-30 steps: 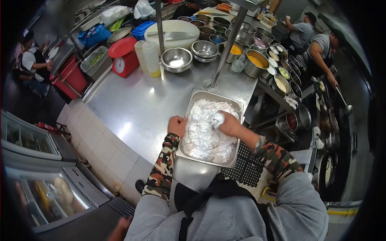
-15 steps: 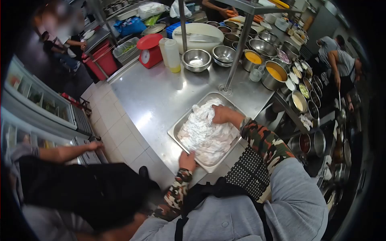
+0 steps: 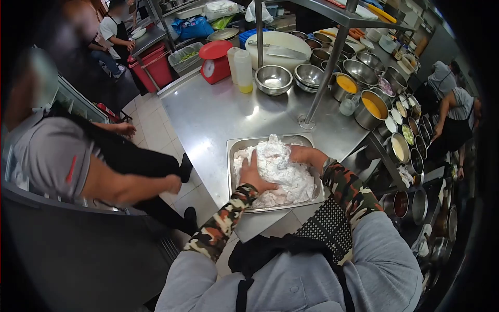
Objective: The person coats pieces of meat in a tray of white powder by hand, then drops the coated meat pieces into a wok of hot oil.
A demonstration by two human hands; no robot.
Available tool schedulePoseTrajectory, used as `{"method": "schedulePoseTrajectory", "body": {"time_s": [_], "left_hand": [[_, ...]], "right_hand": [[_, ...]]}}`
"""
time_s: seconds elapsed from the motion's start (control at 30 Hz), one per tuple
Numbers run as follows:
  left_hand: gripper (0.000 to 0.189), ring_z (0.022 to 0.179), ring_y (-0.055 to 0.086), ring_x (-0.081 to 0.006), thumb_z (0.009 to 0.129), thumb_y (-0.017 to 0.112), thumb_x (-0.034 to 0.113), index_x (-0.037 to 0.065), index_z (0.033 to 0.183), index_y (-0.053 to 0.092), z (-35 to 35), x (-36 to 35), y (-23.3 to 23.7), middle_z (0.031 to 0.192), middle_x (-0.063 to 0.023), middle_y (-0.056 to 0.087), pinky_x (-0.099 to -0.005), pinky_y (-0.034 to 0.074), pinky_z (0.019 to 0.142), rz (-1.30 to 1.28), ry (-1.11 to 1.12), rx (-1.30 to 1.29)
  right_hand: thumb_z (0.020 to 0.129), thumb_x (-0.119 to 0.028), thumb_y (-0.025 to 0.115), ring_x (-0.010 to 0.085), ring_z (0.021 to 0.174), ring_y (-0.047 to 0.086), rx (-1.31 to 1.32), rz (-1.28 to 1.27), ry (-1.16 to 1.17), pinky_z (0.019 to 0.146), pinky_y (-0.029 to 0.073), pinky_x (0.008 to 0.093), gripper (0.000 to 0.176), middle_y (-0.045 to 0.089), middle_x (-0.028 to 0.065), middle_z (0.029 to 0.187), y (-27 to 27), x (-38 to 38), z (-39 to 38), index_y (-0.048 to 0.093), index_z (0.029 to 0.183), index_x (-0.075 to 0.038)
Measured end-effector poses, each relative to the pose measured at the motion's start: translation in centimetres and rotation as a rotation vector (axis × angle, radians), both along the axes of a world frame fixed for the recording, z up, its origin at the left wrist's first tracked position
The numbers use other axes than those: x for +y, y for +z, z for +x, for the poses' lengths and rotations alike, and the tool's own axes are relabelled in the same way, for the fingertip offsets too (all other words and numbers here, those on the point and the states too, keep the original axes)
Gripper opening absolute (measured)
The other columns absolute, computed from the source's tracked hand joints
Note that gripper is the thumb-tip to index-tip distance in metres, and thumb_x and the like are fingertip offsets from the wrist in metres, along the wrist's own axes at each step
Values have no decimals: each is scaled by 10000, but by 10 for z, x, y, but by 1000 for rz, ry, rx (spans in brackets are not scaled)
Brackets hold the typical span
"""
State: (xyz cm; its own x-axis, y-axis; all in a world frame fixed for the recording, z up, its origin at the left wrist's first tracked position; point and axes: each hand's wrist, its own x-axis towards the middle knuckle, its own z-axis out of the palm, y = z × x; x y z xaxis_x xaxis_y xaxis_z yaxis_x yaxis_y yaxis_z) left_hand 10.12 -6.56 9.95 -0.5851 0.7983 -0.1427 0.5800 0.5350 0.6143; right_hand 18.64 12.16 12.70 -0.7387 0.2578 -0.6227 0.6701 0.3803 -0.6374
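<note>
A rectangular steel tray point(image 3: 229, 174) sits at the near corner of the steel worktable, heaped with flour-coated pieces point(image 3: 275, 161) that look like raw meat or chicken. My left hand point(image 3: 253, 174) lies on the left side of the heap, thumb and fingers spread apart and pressed into the flour. On the far right of the heap, my right hand point(image 3: 304, 155) reaches in, its fingers hidden by the floury mass. Both forearms wear camouflage sleeves.
Steel bowls point(image 3: 274, 79), squeeze bottles point(image 3: 243, 70) and a red scale point(image 3: 214, 61) stand along the back of the worktable point(image 3: 208, 119). A shelf post point(image 3: 326, 78) rises behind the tray. Pots of sauce point(image 3: 372, 108) line the right. A person in a black apron point(image 3: 125, 145) is close on my left.
My left hand has gone from the tray's near rim into the floury heap. The tray has turned squarer to me. The person on the left has shifted position, and my view has moved.
</note>
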Motion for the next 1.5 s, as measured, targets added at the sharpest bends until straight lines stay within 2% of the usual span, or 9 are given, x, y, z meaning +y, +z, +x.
{"method": "schedulePoseTrajectory", "body": {"time_s": [0.2,0.53,0.63,0.7,0.77,0.93,1.13,1.37,1.5], "left_hand": [[1004,1058,386,-376,413,795,222,116,1252,253,7,10,-6,1154,-248,317,-375,371,880,23,73,-76],[663,947,461,-325,489,723,158,26,1067,425,5,-18,45,1022,-186,415,-336,398,830,220,-91,10],[1055,1073,416,-318,472,734,481,-80,1212,233,-28,-18,12,1171,-254,386,-309,365,893,-35,-118,-336],[1134,1087,400,-333,452,728,519,-70,1239,162,-43,-9,-16,1192,-276,345,-314,358,901,-120,-85,-272],[1301,1108,353,-402,394,714,602,-17,1288,0,-37,2,-21,1229,-351,213,-342,334,925,-382,-69,-97],[1197,1136,297,-424,384,783,443,100,1304,97,-7,-1,-19,1244,-355,121,-363,326,929,-224,-66,-94],[986,1088,332,-398,388,790,263,68,1208,279,0,-5,-11,1178,-274,255,-378,337,911,157,-89,-82],[792,1085,330,-398,434,760,190,86,1130,396,18,-18,26,1172,-248,287,-393,331,910,364,-121,155],[730,1120,314,-393,475,742,182,112,1129,425,14,-41,5,1219,-255,265,-375,310,933,250,-305,82]], "right_hand": [[543,-45,588,243,856,533,157,-204,17,761,421,301,725,522,179,1033,-25,-1,-8,325,1216,8],[574,-94,604,272,904,526,295,282,455,775,419,327,559,537,196,1004,56,-17,21,453,1100,19],[640,-138,576,293,918,520,-44,149,179,766,425,381,503,535,189,1009,45,-4,26,451,1097,30],[702,-193,530,305,914,510,-280,-162,-232,730,432,419,484,522,174,1027,8,22,25,436,1113,44],[699,-192,534,294,915,507,-220,-143,-194,730,432,401,485,510,175,1043,-12,15,25,439,1115,39],[670,-153,519,230,802,525,-154,-209,33,621,455,348,522,521,145,995,-72,17,-3,411,1149,23],[570,27,563,183,878,508,-26,-462,-17,743,447,283,694,517,102,1014,4,-17,-12,348,1224,-55],[576,-28,582,212,905,513,486,-118,153,769,418,309,546,560,140,963,18,-18,9,459,1108,-4],[565,-66,617,324,986,487,208,259,384,863,367,306,544,528,232,997,34,-35,46,454,1072,48]]}}
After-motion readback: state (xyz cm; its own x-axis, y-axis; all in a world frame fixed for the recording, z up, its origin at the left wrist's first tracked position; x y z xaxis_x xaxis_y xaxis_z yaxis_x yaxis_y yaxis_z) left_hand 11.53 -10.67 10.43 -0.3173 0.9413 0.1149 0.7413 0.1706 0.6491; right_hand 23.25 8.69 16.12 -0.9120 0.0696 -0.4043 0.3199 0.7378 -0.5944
